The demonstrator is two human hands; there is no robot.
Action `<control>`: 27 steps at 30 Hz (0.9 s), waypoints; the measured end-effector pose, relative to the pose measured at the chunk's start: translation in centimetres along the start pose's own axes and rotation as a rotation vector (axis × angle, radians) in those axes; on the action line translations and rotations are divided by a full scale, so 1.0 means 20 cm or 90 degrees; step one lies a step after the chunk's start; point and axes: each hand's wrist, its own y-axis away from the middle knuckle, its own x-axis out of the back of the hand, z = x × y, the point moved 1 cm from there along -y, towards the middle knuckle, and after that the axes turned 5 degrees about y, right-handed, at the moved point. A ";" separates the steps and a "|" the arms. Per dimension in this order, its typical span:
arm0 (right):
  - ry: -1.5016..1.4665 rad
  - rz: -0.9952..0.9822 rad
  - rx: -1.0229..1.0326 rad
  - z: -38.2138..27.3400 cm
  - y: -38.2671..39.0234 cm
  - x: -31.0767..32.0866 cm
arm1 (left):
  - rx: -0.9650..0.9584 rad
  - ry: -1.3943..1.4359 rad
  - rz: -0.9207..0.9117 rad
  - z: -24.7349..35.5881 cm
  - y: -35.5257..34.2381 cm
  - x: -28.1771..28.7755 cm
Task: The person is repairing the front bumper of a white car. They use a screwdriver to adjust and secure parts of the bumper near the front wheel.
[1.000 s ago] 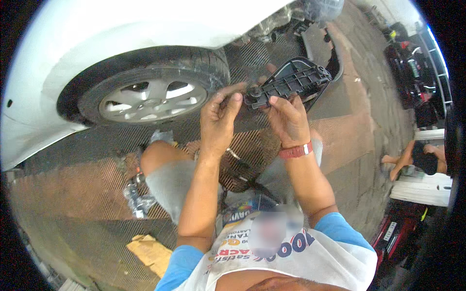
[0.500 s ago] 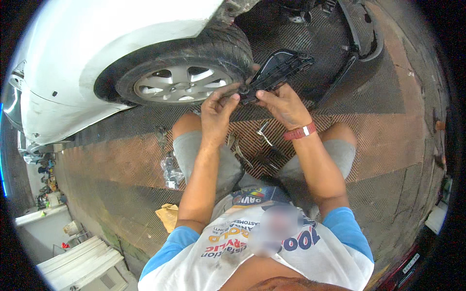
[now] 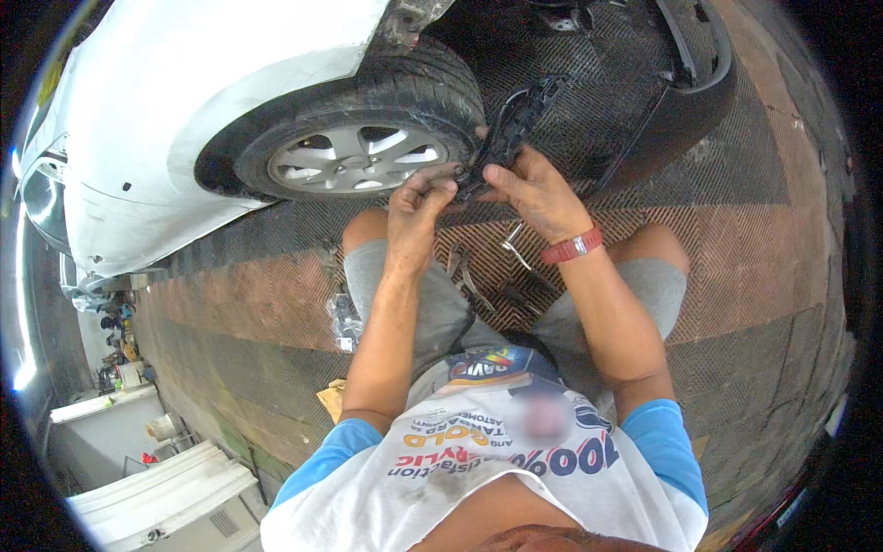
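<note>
A long black plastic car part with a ribbed edge is held up in front of the wheel, its far end slanting away to the right. My right hand grips its near end, the thumb on top. My left hand is closed beside that end, thumb and fingers pinching at a small dark round piece. Whether this piece is fixed to the car part or separate, I cannot tell. Part of the left fingers is hidden behind the car part.
A white car's wheel stands just beyond my hands. At the right lies a large black bumper. Between my knees on the mat are a metal tool and pliers-like handles. A clear plastic bag lies by my left leg.
The black car part has been turned, so it shows narrower and more edge-on. Both hands stay close together at its near end. The whole view has shifted slightly.
</note>
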 end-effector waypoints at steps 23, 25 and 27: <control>-0.052 -0.033 -0.030 0.01 0.04 -0.04 | -0.132 -0.175 -0.144 0.07 0.01 0.08; -0.051 -0.044 -0.027 0.00 0.04 -0.04 | -0.135 -0.196 -0.146 0.08 0.01 0.07; -0.043 -0.054 -0.032 0.01 0.04 -0.02 | -0.114 -0.206 -0.135 0.09 0.02 0.07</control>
